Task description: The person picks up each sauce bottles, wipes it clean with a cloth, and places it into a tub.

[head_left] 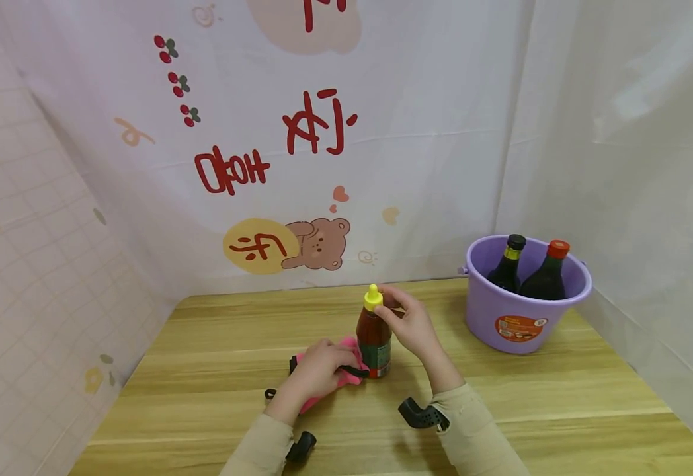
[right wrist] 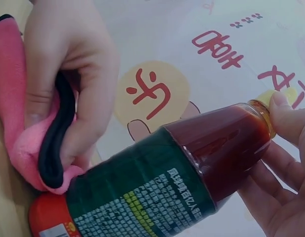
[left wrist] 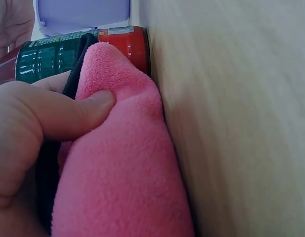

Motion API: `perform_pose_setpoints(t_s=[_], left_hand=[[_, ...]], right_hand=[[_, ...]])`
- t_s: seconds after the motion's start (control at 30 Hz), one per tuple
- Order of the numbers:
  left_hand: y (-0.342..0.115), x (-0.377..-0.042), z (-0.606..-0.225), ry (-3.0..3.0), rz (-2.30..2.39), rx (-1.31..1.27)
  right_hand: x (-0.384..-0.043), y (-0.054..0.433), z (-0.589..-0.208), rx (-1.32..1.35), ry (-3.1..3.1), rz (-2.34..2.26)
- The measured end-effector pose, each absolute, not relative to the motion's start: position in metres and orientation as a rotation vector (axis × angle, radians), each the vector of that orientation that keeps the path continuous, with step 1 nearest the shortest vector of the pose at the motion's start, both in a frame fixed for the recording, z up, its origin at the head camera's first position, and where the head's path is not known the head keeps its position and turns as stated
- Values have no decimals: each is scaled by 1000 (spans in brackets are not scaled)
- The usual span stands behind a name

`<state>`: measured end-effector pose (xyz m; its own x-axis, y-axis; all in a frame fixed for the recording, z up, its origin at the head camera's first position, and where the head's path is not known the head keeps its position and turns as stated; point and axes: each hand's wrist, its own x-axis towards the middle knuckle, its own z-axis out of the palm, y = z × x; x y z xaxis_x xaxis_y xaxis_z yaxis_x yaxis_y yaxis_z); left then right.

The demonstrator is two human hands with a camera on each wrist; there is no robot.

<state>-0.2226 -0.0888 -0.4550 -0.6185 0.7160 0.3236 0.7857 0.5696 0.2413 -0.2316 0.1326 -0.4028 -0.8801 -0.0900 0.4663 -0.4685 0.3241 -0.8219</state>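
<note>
A sauce bottle (head_left: pixel 374 330) with a yellow nozzle cap (head_left: pixel 373 301), red-brown contents and a green label stands upright on the table. My right hand (head_left: pixel 413 325) holds it near the top, with thumb and fingers about the neck and cap. A pink plush cloth (left wrist: pixel 122 163) with black edging is bunched in my left hand (head_left: pixel 321 367). The left thumb presses into the pink side, and the fingers curl behind the black edge. In the right wrist view, the folded cloth (right wrist: pixel 23 158) lies right against the lower part of the bottle, by its red base band.
A purple bucket (head_left: pixel 477 311) stands at the back right, holding two dark bottles, one with a black cap (head_left: pixel 516 242) and one with a red cap (head_left: pixel 558 248). White printed curtains (head_left: pixel 430 165) hang behind and beside the wooden table (head_left: pixel 221 377).
</note>
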Motion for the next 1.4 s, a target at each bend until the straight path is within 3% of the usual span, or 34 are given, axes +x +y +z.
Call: perform_pose_setpoints(t_s=[0.77, 1.17, 1.4], left_hand=[[-97, -226, -455, -2759, -618, -1193], [-116, -225, -447, -2707, -668, -1001], [-125, -220, -436, -2655, -783, -908]], right_hand=[[-223, 125, -404, 555, -2161, 1408], [-215, 111, -393, 296, -2253, 1128], [-214, 105, -397, 297, -2255, 1037]])
